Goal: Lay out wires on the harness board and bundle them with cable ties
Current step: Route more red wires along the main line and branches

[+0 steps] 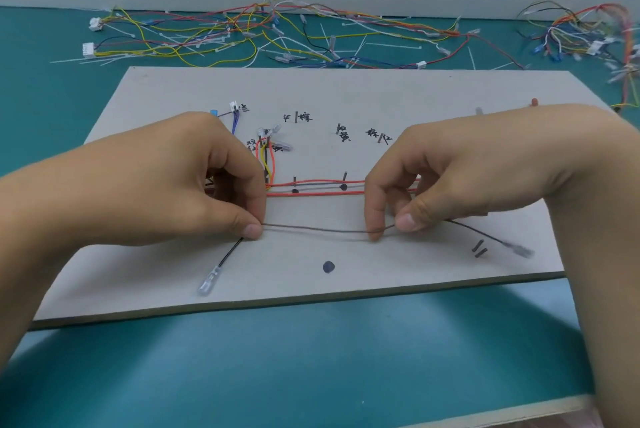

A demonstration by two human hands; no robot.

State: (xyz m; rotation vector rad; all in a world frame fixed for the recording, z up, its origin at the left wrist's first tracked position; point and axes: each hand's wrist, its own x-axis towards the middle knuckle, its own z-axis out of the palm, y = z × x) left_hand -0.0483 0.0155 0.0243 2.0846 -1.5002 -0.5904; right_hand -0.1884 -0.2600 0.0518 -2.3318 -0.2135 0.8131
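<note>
Two hands on one thin brown-grey wire (pixel 311 229): pinches it between thumb and forefinger of the left hand (pixel 194 178), and again between thumb and fingertips of the right hand (pixel 450 171). Holds the stretch between them a little slack, low over the near half of the harness board (pixel 398 275), just on the near side of the routed run. Leaves both ends free: a clear-sleeved terminal (pixel 207 284) lying on the board near-left, and another, blurred, terminal (pixel 519 249) near-right, beside two short pins (pixel 479 248).

Looks partway through the laying-out. Done so far, judging by the board: red wires (pixel 318 192) run left to right along a row of pegs (pixel 344 176), with a darker wire between them; a red and yellow loop (pixel 265 157) turns up at the left end toward a white connector (pixel 233 105) and a blue terminal (pixel 214 113) further back.

Left to do, probably: seat this wire along the pegs, add whatever the handwritten labels (pixel 304 117) call for, then bundle. Shows no tie on the routed run, as far as can be told. Spare cable ties (pixel 393 46) lie loose on the far worktop (pixel 311 358), among a tangle of coloured wires (pixel 242 32), with a second tangle (pixel 588 36) at far right.
</note>
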